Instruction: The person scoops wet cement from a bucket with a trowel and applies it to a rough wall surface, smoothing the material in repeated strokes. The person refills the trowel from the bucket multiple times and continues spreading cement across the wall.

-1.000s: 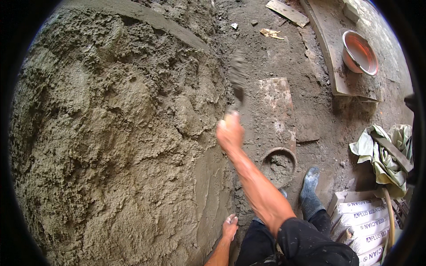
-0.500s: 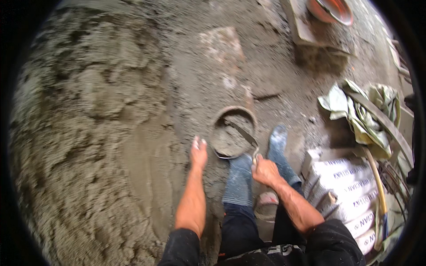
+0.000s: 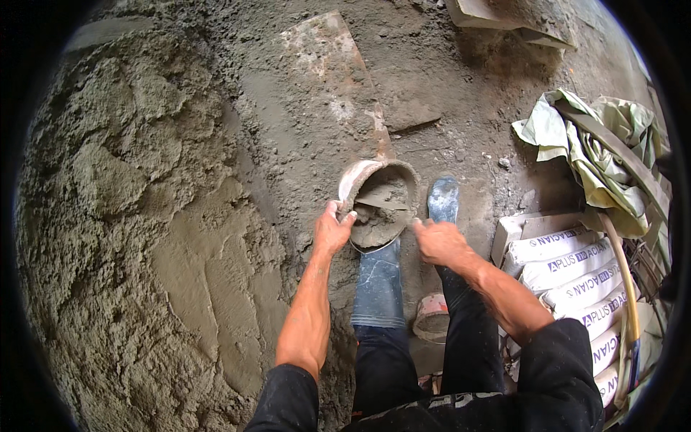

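Observation:
A mortar-crusted bucket (image 3: 415, 181) stands tilted by my left boot, with wet grey mortar (image 3: 378, 230) inside. My left hand (image 3: 333, 230) grips its left rim, thumb on the inner side and fingers outside. At the right rim, my right hand (image 3: 440, 243) is closed around the handle end of a trowel (image 3: 383, 204); the handle itself is mostly hidden by the fist. The trowel's blade lies within the bucket, against the mortar.
A large heap of wet mortar (image 3: 122, 180) spreads along the left. A dirty board (image 3: 327, 65) lies beyond the bucket. Stacked white bags (image 3: 576, 263), a crumpled pale green sheet (image 3: 576, 151) and a yellow-handled tool (image 3: 620, 277) are at right. A small bucket (image 3: 432, 317) sits between my legs.
My left hand has moved up from beside the bucket and taken its rim. The bucket has tipped, showing its pale outer wall. The trowel blade now lies more level, deeper in the bucket.

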Motion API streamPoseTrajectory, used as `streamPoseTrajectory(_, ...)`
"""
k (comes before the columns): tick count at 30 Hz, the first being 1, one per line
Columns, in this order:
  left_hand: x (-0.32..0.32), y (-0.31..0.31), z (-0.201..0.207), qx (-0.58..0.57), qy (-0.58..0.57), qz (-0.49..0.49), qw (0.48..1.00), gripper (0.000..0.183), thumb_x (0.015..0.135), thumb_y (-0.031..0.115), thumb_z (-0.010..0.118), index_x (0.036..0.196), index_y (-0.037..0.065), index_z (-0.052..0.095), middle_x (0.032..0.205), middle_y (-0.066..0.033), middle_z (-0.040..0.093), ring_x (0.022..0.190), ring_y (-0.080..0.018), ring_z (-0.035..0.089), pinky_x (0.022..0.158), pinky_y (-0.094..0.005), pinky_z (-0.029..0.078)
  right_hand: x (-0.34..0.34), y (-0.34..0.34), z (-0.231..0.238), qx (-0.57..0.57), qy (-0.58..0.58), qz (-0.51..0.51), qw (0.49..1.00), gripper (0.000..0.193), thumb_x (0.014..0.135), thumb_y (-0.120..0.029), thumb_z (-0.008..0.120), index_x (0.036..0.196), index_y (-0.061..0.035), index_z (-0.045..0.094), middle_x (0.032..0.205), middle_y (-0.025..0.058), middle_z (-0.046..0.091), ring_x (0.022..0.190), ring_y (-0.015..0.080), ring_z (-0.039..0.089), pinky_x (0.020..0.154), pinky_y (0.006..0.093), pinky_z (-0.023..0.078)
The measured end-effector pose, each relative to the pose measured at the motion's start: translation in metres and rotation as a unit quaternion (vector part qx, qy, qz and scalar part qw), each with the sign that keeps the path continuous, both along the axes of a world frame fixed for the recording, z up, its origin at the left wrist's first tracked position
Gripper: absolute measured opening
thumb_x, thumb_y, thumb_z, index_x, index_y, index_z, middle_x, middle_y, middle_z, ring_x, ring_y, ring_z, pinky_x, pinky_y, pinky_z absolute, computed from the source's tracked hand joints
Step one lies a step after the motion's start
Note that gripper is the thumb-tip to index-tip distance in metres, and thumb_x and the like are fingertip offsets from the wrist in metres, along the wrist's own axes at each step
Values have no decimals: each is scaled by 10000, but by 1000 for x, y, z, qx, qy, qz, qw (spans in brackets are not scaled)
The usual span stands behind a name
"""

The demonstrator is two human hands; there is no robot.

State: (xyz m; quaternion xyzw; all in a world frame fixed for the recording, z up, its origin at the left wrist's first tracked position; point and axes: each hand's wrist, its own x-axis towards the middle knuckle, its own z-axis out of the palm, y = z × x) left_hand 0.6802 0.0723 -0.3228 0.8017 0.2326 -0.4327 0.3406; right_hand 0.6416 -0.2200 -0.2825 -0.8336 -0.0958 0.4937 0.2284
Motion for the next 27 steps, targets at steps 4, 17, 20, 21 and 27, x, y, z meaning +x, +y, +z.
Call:
streamPoseTrajectory(4, 10, -21, 3, 30, -83, -73, 993, 329, 871, 257, 777, 1036, 13, 629, 902, -173, 713, 830, -288, 671, 787, -425, 526, -20, 0, -37, -106, 51, -204, 972, 423, 885, -213, 544, 1229, 34, 557, 1002, 315, 708, 946, 496, 694, 901, 558, 554)
streamPoseTrajectory(17, 50, -18, -16, 29, 38, -202, 978, 485, 820, 287, 812, 1206, 14, 704, 1033, -255, 743, 994, -410, 721, 894, -464, 549, -88, 62, -75, 103, 198, -305, 926, 657, 898, -264, 700, 1373, 151, 513, 1249, 349, 645, 1206, 466, 621, 1069, 447, 486)
streamPoseTrajectory(20, 47, -8, -27, 28, 30, -197, 980, 445, 851, 206, 798, 1249, 30, 703, 1023, -150, 776, 950, -244, 733, 882, -395, 547, -74, 36, -75, 109, 162, -252, 948, 555, 893, -251, 695, 1302, 105, 577, 1165, 345, 669, 1139, 477, 645, 996, 476, 514)
streamPoseTrajectory(21, 44, -4, -30, 2, 4, -161, 987, 456, 819, 144, 790, 1251, 25, 704, 982, -111, 772, 900, -199, 717, 833, -387, 560, -71, 29, -72, 104, 149, -256, 949, 395, 887, -242, 690, 1166, 31, 628, 1024, 310, 691, 1003, 493, 665, 873, 514, 528)
streamPoseTrajectory(27, 3, -10, -13, 31, -60, 47, 997, 382, 743, 91, 722, 1107, -19, 697, 932, -180, 731, 923, -263, 713, 823, -417, 569, -44, -1, -4, 153, 108, -246, 951, 286, 868, -255, 686, 1035, -28, 635, 897, 247, 680, 810, 430, 641, 763, 490, 518)
